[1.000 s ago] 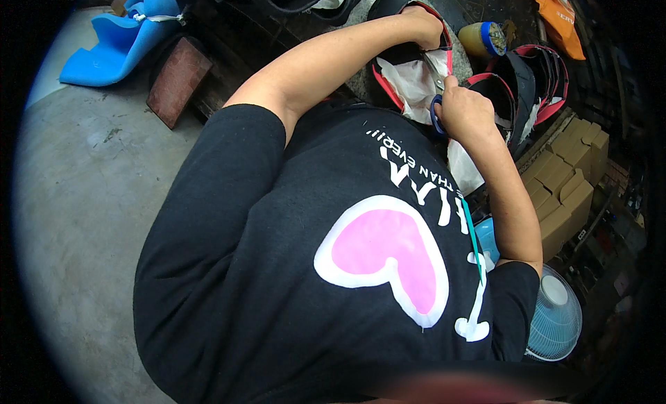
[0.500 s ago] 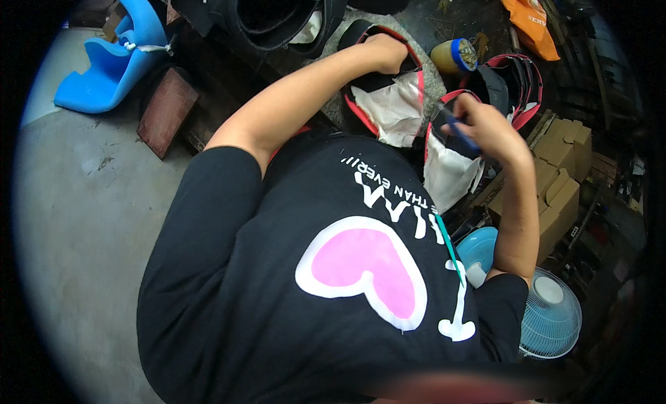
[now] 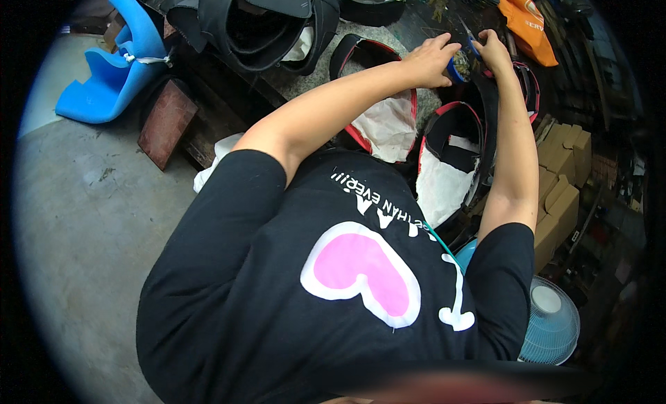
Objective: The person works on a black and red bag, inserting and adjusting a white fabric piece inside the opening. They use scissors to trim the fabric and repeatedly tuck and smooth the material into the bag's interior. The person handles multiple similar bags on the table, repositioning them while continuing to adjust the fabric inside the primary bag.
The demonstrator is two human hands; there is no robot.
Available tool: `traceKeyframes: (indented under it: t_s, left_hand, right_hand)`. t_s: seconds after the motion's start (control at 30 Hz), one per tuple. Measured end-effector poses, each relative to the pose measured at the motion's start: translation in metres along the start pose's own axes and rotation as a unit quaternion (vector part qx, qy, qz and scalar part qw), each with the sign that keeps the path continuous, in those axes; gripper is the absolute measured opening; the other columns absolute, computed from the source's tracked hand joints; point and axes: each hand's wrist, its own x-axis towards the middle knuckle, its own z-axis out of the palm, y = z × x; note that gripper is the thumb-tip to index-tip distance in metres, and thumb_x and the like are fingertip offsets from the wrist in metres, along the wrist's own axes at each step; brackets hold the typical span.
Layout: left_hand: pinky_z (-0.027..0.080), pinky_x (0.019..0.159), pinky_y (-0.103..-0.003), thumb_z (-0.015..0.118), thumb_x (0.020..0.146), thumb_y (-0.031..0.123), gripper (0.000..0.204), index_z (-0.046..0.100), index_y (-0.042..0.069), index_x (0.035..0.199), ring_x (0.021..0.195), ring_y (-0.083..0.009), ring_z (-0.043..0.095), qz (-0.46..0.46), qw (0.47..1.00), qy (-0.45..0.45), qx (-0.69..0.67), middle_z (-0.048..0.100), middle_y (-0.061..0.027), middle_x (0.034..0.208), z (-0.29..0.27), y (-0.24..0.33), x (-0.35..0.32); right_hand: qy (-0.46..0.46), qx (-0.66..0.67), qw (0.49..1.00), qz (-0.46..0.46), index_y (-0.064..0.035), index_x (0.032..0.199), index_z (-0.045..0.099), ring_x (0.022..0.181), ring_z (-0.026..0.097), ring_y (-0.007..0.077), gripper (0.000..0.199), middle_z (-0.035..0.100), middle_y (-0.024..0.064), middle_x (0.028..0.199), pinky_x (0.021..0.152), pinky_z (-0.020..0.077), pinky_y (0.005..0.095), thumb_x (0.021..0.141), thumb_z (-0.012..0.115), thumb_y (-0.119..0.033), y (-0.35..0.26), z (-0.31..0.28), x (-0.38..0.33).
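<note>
My left hand (image 3: pixel 430 60) reaches across with its fingers apart, beside a jar with a blue rim (image 3: pixel 458 66), which it partly hides. Farther right, my right hand (image 3: pixel 494 51) is closed on a slim blue-handled tool (image 3: pixel 475 48) with a thin tip; its exact kind is unclear. Below my left forearm lies a black, red-edged curved piece with white lining (image 3: pixel 388 130). A second black, red-edged piece with white lining (image 3: pixel 444 175) sits between my body and right forearm, touched by neither hand.
Several black padded pieces (image 3: pixel 257 29) crowd the far left of the bench. An orange bag (image 3: pixel 527 22) lies at the far right. Cardboard boxes (image 3: pixel 558 189) and a fan (image 3: pixel 551 321) stand right of me. Blue foam (image 3: pixel 111 71) and a reddish board (image 3: pixel 168 123) are left.
My left hand has come out of the nearer-left red-edged piece and moved right to the jar. My right hand has moved farther away from the other red-edged piece, carrying the blue-handled tool.
</note>
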Motion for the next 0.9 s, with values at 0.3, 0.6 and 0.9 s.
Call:
traceKeyframes:
  t_s: [0.3,0.6,0.9]
  left_hand:
    - [0.046,0.097,-0.043,0.079,0.071,0.050,0.074,0.061,0.000,0.122,0.111,-0.0375,0.058,-0.023,0.998,-0.066,0.006,0.061,-0.0232,0.116,0.022,-0.021,0.043]
    - [0.046,0.098,-0.045,0.078,0.071,0.050,0.075,0.059,0.001,0.123,0.116,-0.0389,0.054,-0.070,0.994,-0.070,0.036,0.058,-0.0225,0.118,0.024,-0.013,0.043]
    - [0.047,0.098,-0.044,0.080,0.071,0.039,0.069,0.056,0.003,0.124,0.116,-0.0379,0.055,-0.001,0.998,-0.056,0.003,0.056,-0.0198,0.121,0.022,-0.017,0.032]
  right_hand:
    - [-0.030,-0.035,0.999,0.002,-0.0209,0.140,0.045,0.117,0.060,0.0353,0.059,0.063,0.0187,0.123,0.095,0.0475,0.0463,0.087,0.069,-0.033,-0.011,0.028,0.011]
    - [-0.073,-0.083,0.994,0.011,-0.0294,0.145,0.038,0.118,0.059,0.0353,0.069,0.061,0.0170,0.127,0.095,0.0474,0.0470,0.085,0.071,-0.024,0.002,0.036,0.010]
    - [0.008,0.138,0.984,-0.112,-0.0179,0.129,0.059,0.098,0.067,0.0332,0.041,0.070,0.0168,0.100,0.086,0.0508,0.0413,0.088,0.064,-0.024,0.013,0.015,0.002]
